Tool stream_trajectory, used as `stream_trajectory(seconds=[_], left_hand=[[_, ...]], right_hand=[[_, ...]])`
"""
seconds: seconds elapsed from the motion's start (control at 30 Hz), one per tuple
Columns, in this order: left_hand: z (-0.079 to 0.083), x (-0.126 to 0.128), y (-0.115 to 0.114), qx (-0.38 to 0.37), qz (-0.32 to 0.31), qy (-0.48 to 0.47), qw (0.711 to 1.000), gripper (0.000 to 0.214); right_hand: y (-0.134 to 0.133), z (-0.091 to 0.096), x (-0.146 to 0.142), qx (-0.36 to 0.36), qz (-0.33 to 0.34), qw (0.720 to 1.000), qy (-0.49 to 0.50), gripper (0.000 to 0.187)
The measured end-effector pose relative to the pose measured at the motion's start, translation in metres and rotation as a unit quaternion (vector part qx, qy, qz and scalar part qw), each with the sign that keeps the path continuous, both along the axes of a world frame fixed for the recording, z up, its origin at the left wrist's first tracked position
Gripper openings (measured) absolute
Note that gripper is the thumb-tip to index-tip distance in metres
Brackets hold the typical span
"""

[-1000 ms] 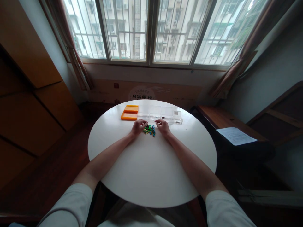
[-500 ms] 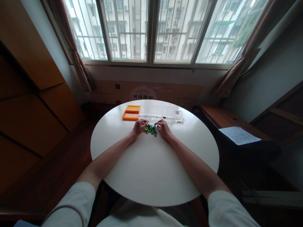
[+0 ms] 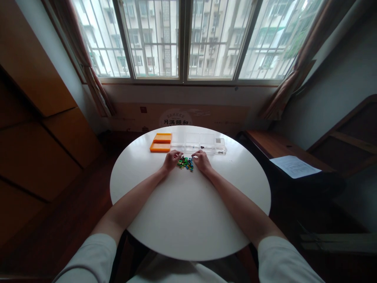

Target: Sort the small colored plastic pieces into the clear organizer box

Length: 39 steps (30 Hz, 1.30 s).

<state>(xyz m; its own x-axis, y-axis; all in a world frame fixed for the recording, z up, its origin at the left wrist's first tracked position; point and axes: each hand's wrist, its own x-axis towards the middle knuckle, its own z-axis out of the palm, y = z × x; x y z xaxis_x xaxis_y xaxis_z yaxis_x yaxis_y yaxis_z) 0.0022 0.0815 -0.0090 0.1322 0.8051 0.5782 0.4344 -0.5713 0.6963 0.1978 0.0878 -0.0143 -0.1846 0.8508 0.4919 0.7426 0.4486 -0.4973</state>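
A small pile of toy-brick-like pieces [image 3: 185,164], mostly green, blue, yellow and dark, lies on the white round table [image 3: 188,212]. At its left edge is my left hand [image 3: 173,159], the fingertips drawn together; anything between them is too small to make out. My right hand [image 3: 202,160] rests at the pile's right edge, fingers bent and slightly apart, with nothing visible in them. Behind the hands stands an orange open tray [image 3: 160,147] with two sections. Beside it is a clear compartment box [image 3: 212,149] holding a few tiny dark and grey pieces.
A wooden bench [image 3: 265,143] stands right of the table, with a printed paper sheet [image 3: 294,166] near it. A flat printed cardboard box [image 3: 218,116] leans under the barred window. Wooden cabinets [image 3: 59,137] line the left side.
The whole view has shifted slightly to the left. Both hands stay beside the pile, with only small finger movements; the tray and box look the same.
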Motion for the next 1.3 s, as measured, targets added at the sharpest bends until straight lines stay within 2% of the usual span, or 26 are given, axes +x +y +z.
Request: stream_trajectory(seconds=[0.7,0.97,1.17,1.3], left_hand=[[0.0012,0.0002,-0.0007,-0.008,-0.019,-0.001,1.0,0.027],[0.0025,0.0012,-0.0015,-0.01,-0.012,0.003,1.0,0.025],[0.0035,0.0011,-0.0011,-0.01,-0.018,0.001,1.0,0.023],[0.0035,0.0007,-0.0019,-0.001,-0.02,-0.003,1.0,0.021]], right_hand=[[0.0008,0.0022,0.0012,-0.024,-0.026,0.999,-0.013,0.017],[0.0016,0.0006,-0.0003,-0.011,0.015,1.0,-0.019,0.017],[0.0027,0.0003,0.0001,-0.004,0.019,1.0,-0.013,0.015],[0.0011,0.002,-0.002,0.004,0.059,0.996,0.071,0.015]])
